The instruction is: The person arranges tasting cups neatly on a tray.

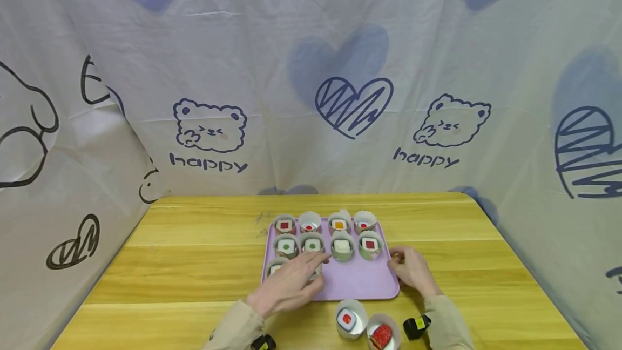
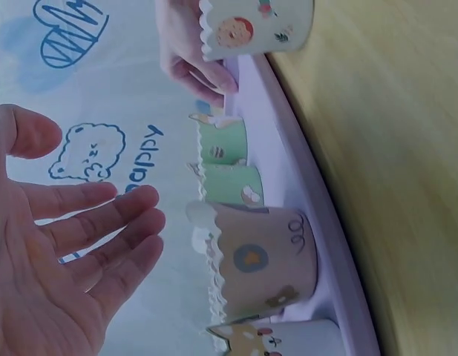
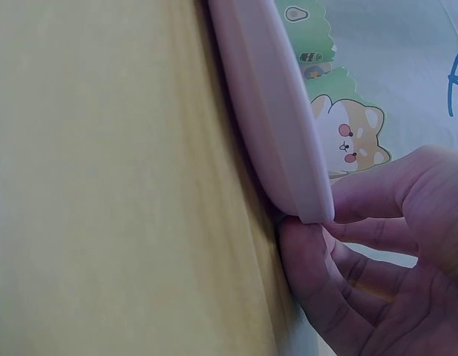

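A pink-purple tray (image 1: 359, 281) lies on the table, with paper cups in rows on it, each holding a small cake-like piece. My left hand (image 1: 289, 285) hovers over the front left cups with fingers extended and nothing in it; the left wrist view shows its bare palm beside a pink cup (image 2: 262, 256). At the tray's right edge, my right hand (image 1: 413, 271) pinches the rim, its thumb (image 3: 306, 256) low against the edge and the other fingers above. The left hand partly hides a front-row cup (image 1: 318, 271).
In front of the tray, on the wooden table (image 1: 194, 253), stand a cup with a white and red piece (image 1: 346, 319) and a cup with a red piece (image 1: 381, 336). A printed white curtain (image 1: 282, 123) hangs behind the table and along both sides.
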A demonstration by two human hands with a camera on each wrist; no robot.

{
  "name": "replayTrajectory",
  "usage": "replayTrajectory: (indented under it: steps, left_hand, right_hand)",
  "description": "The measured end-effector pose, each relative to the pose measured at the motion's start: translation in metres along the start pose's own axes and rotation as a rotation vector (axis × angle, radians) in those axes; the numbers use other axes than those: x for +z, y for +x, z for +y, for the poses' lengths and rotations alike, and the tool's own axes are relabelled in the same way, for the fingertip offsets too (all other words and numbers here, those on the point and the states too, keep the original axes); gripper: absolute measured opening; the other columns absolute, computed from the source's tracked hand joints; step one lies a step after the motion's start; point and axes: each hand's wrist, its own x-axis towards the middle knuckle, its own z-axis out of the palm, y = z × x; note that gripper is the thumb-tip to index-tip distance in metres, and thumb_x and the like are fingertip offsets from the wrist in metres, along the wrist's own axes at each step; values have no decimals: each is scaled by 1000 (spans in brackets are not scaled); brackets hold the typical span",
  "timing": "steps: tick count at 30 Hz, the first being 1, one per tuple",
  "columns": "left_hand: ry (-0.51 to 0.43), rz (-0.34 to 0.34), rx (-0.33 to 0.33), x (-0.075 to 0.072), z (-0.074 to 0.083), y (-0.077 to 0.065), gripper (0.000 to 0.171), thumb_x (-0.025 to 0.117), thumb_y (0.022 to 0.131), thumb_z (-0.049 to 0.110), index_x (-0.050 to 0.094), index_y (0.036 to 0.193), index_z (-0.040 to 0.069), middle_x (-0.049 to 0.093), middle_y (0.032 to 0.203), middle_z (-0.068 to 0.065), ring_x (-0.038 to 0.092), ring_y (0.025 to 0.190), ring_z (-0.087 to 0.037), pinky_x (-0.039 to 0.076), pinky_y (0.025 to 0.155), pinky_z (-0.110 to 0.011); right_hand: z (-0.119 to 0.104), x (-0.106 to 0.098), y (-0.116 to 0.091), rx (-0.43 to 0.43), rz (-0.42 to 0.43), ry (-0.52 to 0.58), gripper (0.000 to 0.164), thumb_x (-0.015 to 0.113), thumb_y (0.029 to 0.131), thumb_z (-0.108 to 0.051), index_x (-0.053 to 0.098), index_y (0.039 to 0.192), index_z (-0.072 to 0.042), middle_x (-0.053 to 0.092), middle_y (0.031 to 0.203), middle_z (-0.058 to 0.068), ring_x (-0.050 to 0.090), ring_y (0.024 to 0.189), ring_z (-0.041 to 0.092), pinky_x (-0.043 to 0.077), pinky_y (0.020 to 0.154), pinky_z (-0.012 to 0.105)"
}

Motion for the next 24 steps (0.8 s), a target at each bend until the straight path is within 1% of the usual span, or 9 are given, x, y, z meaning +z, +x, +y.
replayTrajectory:
  steps: [3,6,10,14,17,20,24]
  left_hand:
    - [-13,1,6,1,3,0,52,48,100,25,45,149,7,60,142,-11,54,135,-28,44,112,-47]
    - [-10,-8,26,3,7,-1,55,53,97,27,46,148,8,64,135,-7,55,132,-26,44,112,-44]
    - [-16,-47,43,7,11,-2,61,59,93,32,45,148,10,63,136,-4,55,132,-22,44,113,-40]
    - [-40,-101,52,11,14,-3,65,63,90,38,45,148,13,61,138,-2,56,131,-19,47,109,-36]
    - [-45,-132,67,14,16,-3,68,65,88,41,45,147,15,61,139,0,56,130,-18,48,108,-35]
    - [-36,-156,95,17,17,-3,73,69,84,41,45,147,15,61,138,0,57,128,-15,49,107,-32]
    - [-45,-193,158,20,18,-1,79,75,80,38,43,147,11,61,137,-1,58,124,-11,48,107,-27]
  right_hand:
    - [0,0,0,0,-2,2,34,63,85,-3,68,117,7,64,78,6,56,62,13,45,52,26]
    - [0,0,0,3,-4,0,34,63,85,-3,68,117,7,64,78,6,56,62,13,45,52,26]
    - [-1,0,1,2,-5,-5,34,63,85,-3,68,117,7,64,77,6,55,62,13,45,53,26]
    - [-1,0,1,2,-4,-5,34,63,85,-3,68,116,7,64,77,6,55,63,13,44,53,25]
    - [-1,-1,1,6,-5,-3,33,63,85,-3,68,116,7,63,77,6,55,62,13,44,53,25]
    - [-1,0,1,11,-7,-2,33,63,86,-4,68,117,7,63,77,6,55,62,13,44,52,26]
    - [-1,0,0,13,-6,-1,33,63,86,-4,68,117,7,63,77,6,55,61,13,45,52,26]
